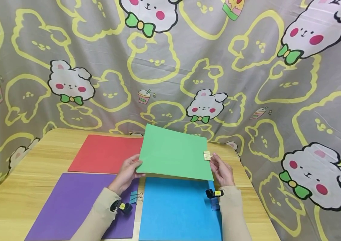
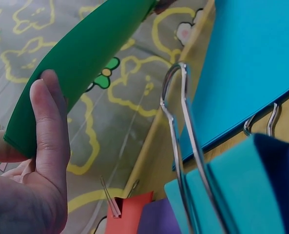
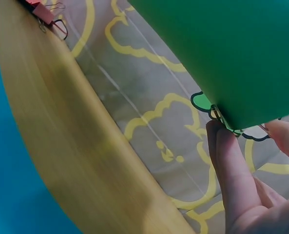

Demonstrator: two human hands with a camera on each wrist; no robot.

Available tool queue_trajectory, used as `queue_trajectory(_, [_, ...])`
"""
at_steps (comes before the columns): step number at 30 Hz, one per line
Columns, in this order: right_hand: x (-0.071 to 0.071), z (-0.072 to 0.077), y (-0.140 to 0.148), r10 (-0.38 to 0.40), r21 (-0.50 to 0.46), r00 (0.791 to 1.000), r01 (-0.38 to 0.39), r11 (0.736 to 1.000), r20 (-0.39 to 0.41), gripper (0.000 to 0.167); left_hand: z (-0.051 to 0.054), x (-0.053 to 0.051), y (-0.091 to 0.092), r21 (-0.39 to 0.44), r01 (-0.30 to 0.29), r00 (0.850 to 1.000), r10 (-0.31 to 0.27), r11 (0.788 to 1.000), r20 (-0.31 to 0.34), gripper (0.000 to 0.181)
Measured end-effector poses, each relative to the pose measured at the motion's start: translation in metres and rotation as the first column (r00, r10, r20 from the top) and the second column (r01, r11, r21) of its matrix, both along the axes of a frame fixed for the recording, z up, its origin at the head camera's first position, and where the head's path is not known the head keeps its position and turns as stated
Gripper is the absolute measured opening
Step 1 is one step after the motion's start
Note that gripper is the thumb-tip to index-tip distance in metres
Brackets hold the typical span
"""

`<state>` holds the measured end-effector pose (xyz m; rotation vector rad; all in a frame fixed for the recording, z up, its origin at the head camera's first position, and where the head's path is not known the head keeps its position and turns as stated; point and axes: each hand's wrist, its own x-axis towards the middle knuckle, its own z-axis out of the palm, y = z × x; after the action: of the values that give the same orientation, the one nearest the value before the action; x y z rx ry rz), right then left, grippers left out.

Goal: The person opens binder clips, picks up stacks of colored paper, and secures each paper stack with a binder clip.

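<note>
A green paper stack (image 1: 175, 152) is lifted above the table, tilted, with a pale yellow binder clip (image 1: 207, 155) on its right edge. My left hand (image 1: 127, 172) pinches its lower left corner between thumb and fingers; in the left wrist view the green stack (image 2: 81, 63) bends slightly. At the right edge, my right hand (image 1: 222, 170) pinches the clip's wire handles, seen beneath the green stack (image 3: 246, 53) in the right wrist view. Below lies a blue stack (image 1: 179, 207) with a blue binder clip (image 1: 214, 203) on its right edge.
On the wooden table (image 1: 14, 187), a purple stack (image 1: 74, 201) with a teal binder clip (image 1: 133, 197) lies front left. A red stack (image 1: 107, 152) lies behind it; a pink-red clip (image 3: 43, 13) shows in the right wrist view. A patterned curtain (image 1: 104, 43) hangs behind.
</note>
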<state>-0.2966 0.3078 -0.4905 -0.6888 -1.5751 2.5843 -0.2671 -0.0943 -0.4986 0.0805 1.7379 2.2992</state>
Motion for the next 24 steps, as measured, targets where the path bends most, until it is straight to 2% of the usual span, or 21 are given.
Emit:
queue_trajectory(16, [0.0008, -0.0003, -0.0036, -0.02, -0.002, 1.0, 0.02, 1.0, 0.001, 0.013, -0.0012, 0.0009, 0.0033, 0.008, 0.016, 1.0, -0.016, 1.0, 0.0, 0.052])
queue_trajectory(24, [0.0008, 0.0014, -0.0013, 0.051, -0.01, 0.999, -0.051, 0.999, 0.004, 0.039, -0.0016, -0.0009, 0.0015, 0.02, 0.019, 1.0, -0.019, 1.0, 0.013, 0.052])
